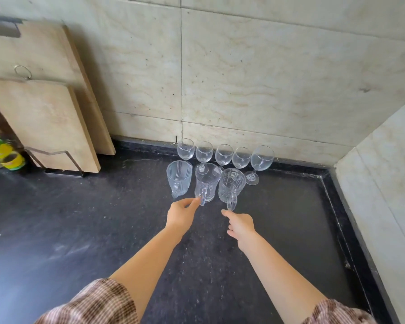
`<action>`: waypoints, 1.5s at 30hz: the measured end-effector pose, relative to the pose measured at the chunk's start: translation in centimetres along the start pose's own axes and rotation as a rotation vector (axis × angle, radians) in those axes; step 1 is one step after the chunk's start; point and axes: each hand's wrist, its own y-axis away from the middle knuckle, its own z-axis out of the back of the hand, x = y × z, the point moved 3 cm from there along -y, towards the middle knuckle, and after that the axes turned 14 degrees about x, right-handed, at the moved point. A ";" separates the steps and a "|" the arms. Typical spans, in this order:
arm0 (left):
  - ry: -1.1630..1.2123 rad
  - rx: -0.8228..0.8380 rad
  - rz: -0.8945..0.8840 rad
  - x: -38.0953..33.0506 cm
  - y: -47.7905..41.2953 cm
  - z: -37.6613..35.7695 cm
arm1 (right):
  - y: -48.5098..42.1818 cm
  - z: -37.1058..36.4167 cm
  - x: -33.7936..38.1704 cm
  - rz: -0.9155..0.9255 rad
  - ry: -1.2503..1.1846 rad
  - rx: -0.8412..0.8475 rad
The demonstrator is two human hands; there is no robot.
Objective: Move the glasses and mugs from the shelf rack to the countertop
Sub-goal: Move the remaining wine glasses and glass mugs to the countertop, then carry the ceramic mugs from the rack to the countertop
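Note:
Three clear glass mugs stand in a row on the dark countertop (pixel 80 230): a left mug (pixel 178 177), a middle mug (pixel 206 181) and a right mug (pixel 230 185), their handles facing me. Behind them, several wine glasses (pixel 223 154) line the wall, and the rightmost wine glass (pixel 261 159) is taller. My left hand (pixel 181 213) pinches the lower handle of the middle mug with its fingertips. My right hand (pixel 240 224) is just below the right mug's handle, index finger out, holding nothing. The shelf rack is out of view.
Two wooden cutting boards (pixel 45 113) lean against the wall in a metal holder (pixel 63 173) at the left. Bottles with yellow-green labels (pixel 0 150) stand at the far left edge. A tiled side wall (pixel 384 171) closes the counter's right side.

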 end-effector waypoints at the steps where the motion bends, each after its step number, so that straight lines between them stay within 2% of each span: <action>1: -0.030 -0.009 0.000 0.2 0.8 0.5 | 0.7 -0.6 0.0 0.003 0.026 0.027; 6: -0.172 -0.122 -0.050 1.7 5.6 5.2 | 4.9 -6.7 1.0 0.103 0.288 0.210; 12: -0.302 -0.333 -0.066 6.0 14.6 14.3 | 11.4 -17.7 -0.1 0.370 0.832 0.349; 16: -0.370 -0.516 -0.040 11.0 23.3 20.6 | 17.3 -25.9 -3.7 0.554 1.143 0.451; 24: -0.412 -0.810 0.178 25.0 44.8 28.6 | 32.2 -40.1 -16.2 0.949 1.639 0.634; 36: -0.212 -1.220 0.453 40.7 74.7 33.6 | 54.9 -57.0 -35.6 1.464 1.888 1.037; 41: -0.142 -1.352 0.560 46.8 84.6 36.8 | 62.7 -64.1 -42.6 1.647 1.910 1.195; 45: -0.120 -1.422 0.626 51.8 91.7 41.2 | 68.7 -71.2 -48.3 1.794 1.905 1.251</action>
